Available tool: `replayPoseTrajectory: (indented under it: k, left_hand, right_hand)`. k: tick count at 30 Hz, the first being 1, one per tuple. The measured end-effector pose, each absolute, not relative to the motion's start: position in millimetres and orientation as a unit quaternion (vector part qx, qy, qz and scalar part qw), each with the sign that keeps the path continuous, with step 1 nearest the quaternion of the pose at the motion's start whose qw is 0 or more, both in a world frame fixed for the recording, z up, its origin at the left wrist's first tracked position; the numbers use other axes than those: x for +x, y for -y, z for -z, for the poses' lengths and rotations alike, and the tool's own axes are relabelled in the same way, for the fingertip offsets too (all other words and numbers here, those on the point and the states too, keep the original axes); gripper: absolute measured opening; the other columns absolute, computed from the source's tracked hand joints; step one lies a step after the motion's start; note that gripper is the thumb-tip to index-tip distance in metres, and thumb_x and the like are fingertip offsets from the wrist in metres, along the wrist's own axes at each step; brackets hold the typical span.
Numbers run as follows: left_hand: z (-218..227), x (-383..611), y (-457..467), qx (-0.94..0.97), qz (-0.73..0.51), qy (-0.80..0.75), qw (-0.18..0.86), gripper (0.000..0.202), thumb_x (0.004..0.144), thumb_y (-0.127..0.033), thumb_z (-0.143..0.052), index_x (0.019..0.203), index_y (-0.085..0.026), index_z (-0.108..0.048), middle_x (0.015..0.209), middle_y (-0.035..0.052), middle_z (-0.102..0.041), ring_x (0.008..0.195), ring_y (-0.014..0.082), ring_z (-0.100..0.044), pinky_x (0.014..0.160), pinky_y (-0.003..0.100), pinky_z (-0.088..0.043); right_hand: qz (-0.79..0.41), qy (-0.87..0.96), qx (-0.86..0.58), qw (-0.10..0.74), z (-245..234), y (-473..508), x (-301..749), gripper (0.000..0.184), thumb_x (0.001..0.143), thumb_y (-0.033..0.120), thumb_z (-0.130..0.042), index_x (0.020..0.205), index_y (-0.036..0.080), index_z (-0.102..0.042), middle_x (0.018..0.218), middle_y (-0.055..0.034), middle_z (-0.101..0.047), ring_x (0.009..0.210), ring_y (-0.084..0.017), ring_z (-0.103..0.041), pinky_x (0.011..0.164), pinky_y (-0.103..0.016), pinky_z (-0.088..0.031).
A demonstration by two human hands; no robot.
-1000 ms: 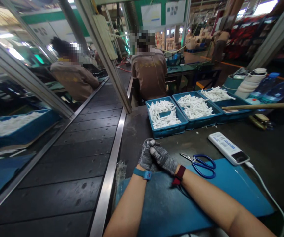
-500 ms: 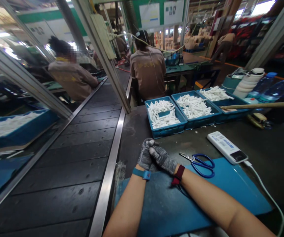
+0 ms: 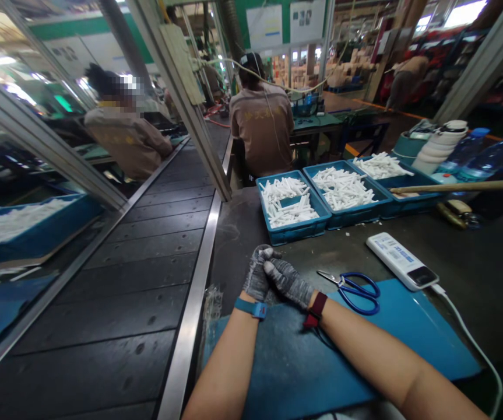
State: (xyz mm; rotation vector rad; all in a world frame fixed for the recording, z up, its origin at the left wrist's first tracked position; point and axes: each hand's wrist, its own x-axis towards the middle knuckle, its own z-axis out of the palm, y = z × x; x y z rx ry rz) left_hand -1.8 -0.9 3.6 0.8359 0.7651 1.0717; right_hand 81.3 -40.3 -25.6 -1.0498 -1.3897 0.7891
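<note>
My left hand (image 3: 258,273) and my right hand (image 3: 288,281), both in grey knitted gloves, are brought together above the near part of the bench. Fingers on both are curled and pressed against each other, and whatever lies between them is hidden. A blue wristband (image 3: 250,307) circles the left wrist; a dark red one (image 3: 316,310) is on the right. Beneath the forearms lies a blue mat (image 3: 295,373). Blue-handled scissors (image 3: 356,291) rest beside my right hand, partly on the mat. Beyond the hands stands a blue bin (image 3: 299,234) with short white sticks (image 3: 295,217).
More blue bins (image 3: 356,219) of white sticks line the bench's back. A wooden stick (image 3: 461,186) lies across the right one. A white power bank (image 3: 402,259) with a cable sits right. A slatted conveyor (image 3: 115,303) runs along the left; co-workers (image 3: 262,122) sit beyond.
My hands stay pressed together in the same place. The conveyor's slats have shifted along, and a person far back at the right has moved slightly to the right.
</note>
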Motion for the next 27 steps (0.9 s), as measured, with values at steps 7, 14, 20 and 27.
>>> replayPoseTrajectory:
  k: [7,14,20,27]
  left_hand:
    - [-2.5,-0.4,0.5,0.368,-0.484,-0.337,0.719,0.022,0.061,-0.034,-0.070,0.068,-0.018,-0.056,0.063,-0.0012,-0.062,0.060,0.0135,-0.056,0.062,0.027,-0.046]
    - [-1.3,-0.4,0.0,0.361,-0.480,-0.340,0.724,0.023,0.062,-0.034,-0.071,0.070,-0.018,-0.057,0.064,-0.0010,-0.064,0.061,0.0131,-0.056,0.064,0.026,-0.046]
    - [5.7,-0.6,-3.0,0.373,-0.479,-0.349,0.714,0.025,0.061,-0.036,-0.071,0.069,-0.018,-0.056,0.064,-0.0010,-0.063,0.061,0.0137,-0.056,0.064,0.027,-0.046]
    - [2.3,-0.1,-1.5,0.372,-0.478,-0.344,0.717,0.022,0.063,-0.035,-0.069,0.071,-0.018,-0.057,0.065,-0.0010,-0.065,0.062,0.0141,-0.058,0.066,0.027,-0.047]
  right_hand:
    - [-0.338,0.595,-0.452,0.572,22.4,41.3,80.4,0.052,0.095,0.059,-0.041,0.116,0.020,-0.067,0.114,-0.0088,-0.066,0.112,-0.022,-0.059,0.109,-0.041,-0.040]
    - [-0.333,0.597,-0.446,0.577,23.1,41.9,80.6,0.051,0.095,0.057,-0.041,0.116,0.018,-0.066,0.116,-0.0099,-0.066,0.112,-0.022,-0.059,0.108,-0.041,-0.041]
    - [-0.331,0.602,-0.461,0.561,20.5,41.9,80.8,0.046,0.097,0.054,-0.041,0.110,0.019,-0.068,0.111,-0.0085,-0.067,0.107,-0.021,-0.061,0.106,-0.040,-0.043]
    - [-0.328,0.599,-0.463,0.565,26.7,41.6,82.0,0.048,0.096,0.054,-0.042,0.119,0.019,-0.064,0.121,-0.0093,-0.063,0.117,-0.023,-0.057,0.110,-0.042,-0.039]
